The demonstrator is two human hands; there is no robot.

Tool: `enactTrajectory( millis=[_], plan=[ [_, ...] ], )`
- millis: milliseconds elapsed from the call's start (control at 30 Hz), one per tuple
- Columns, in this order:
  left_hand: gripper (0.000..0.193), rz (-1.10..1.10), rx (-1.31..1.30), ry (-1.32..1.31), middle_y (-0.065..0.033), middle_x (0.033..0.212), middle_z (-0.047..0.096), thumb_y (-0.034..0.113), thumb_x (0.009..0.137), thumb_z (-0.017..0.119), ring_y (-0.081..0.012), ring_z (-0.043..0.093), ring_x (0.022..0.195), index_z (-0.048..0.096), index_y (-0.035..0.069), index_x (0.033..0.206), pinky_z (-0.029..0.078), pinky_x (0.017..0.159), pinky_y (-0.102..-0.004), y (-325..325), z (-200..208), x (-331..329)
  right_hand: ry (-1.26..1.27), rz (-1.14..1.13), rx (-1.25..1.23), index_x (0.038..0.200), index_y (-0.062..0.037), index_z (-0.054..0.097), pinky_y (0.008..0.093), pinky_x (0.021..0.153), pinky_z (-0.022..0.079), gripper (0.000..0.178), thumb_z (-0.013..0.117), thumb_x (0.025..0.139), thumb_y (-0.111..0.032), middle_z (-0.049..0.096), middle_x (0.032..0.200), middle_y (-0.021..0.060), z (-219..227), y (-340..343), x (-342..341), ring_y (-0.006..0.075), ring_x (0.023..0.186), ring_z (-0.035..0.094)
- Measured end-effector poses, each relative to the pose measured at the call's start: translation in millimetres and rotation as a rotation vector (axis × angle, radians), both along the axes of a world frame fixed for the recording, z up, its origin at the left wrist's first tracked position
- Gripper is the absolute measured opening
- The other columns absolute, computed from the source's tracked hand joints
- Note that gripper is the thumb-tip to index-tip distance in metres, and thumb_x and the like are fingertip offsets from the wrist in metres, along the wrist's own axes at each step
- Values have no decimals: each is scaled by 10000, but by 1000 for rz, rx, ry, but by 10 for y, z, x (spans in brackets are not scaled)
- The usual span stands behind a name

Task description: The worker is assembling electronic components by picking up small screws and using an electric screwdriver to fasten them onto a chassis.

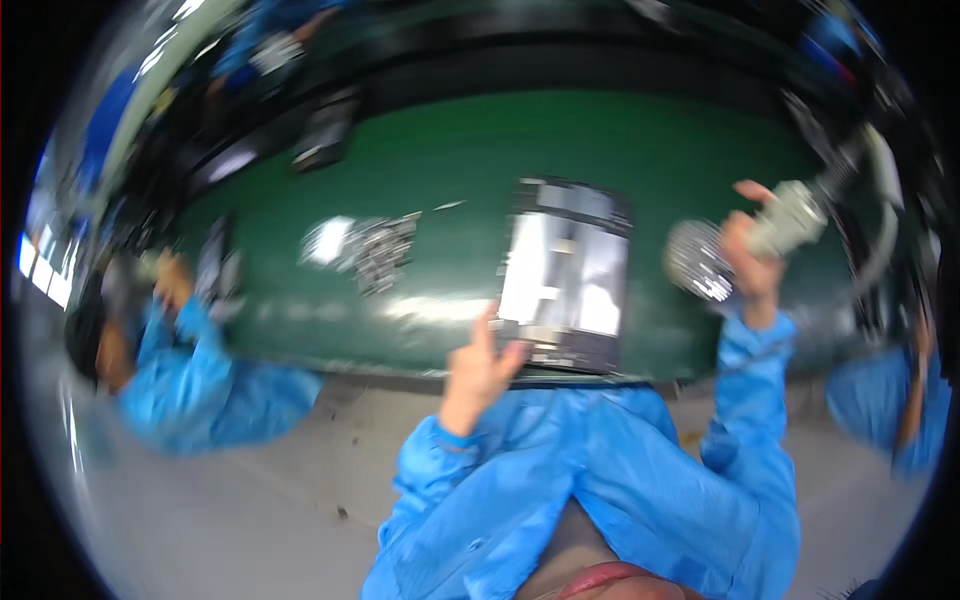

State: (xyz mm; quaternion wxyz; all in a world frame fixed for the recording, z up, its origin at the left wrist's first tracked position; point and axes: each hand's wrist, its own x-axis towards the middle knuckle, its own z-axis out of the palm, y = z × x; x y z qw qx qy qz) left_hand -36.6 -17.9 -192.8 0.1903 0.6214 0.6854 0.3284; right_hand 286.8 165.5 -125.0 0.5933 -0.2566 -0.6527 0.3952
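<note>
My left hand (480, 372) is at the lower left corner of a flat rectangular panel assembly (570, 275) with a dark frame and bright reflective sheets. Its index finger is stretched out and its thumb is apart, and the fingertips rest at the panel's edge. Out to the right, my right hand (752, 258) is raised around a pale, thick cylindrical tool (790, 220); blur hides the exact kind. Beside that hand lies a round dish (700, 262) of small shiny metal pieces. A thick pale cable or hose (888, 205) curves close to the tool.
Small metal parts (378, 252) lie scattered on the green table (440, 150), left of the panel. A dark device (326, 132) lies at the back left. One co-worker in a blue sleeve (215, 390) works at the left, another (880, 405) sits at the right.
</note>
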Motion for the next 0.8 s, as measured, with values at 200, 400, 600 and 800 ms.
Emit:
enactTrajectory(
  millis=[200, 400, 600, 800],
  plan=[
    [321, 18, 174, 9, -79, 514, 457, 231, 925, 531, -200, 463, 431, 626, 13, 1141, 359, 452, -355, 213, -26, -179, 263, -58, -179, 1181, 65, 432, 211, 453, 368, 402, 626, 831, 19, 455, 591, -34, 42, -112, 45, 47, 460, 421],
    [250, 175, 67, -501, 65, 609, 418, 119, 959, 505, -18, 311, 560, 630, -45, 1102, 222, 487, -205, 258, -57, -293, 277, -166, -183, 1165, 49, 427, 225, 437, 365, 353, 584, 852, 13, 429, 576, -29, -165, -117, 71, 55, 451, 424],
    [197, 169, 97, -371, 61, 633, 442, 90, 940, 553, -15, 328, 571, 645, -42, 1054, 231, 488, -197, 260, -77, -302, 300, -167, -218, 1156, 49, 431, 224, 428, 368, 370, 593, 823, 42, 450, 581, -15, -228, -91, -10, 61, 448, 438],
    [189, 182, 88, -378, 70, 622, 424, 91, 939, 557, -14, 323, 562, 646, -42, 1039, 228, 487, -197, 248, -88, -302, 257, -175, -195, 1140, 61, 448, 213, 424, 363, 360, 598, 813, 59, 463, 571, -27, -247, -74, -49, 51, 451, 446]
  ],
)
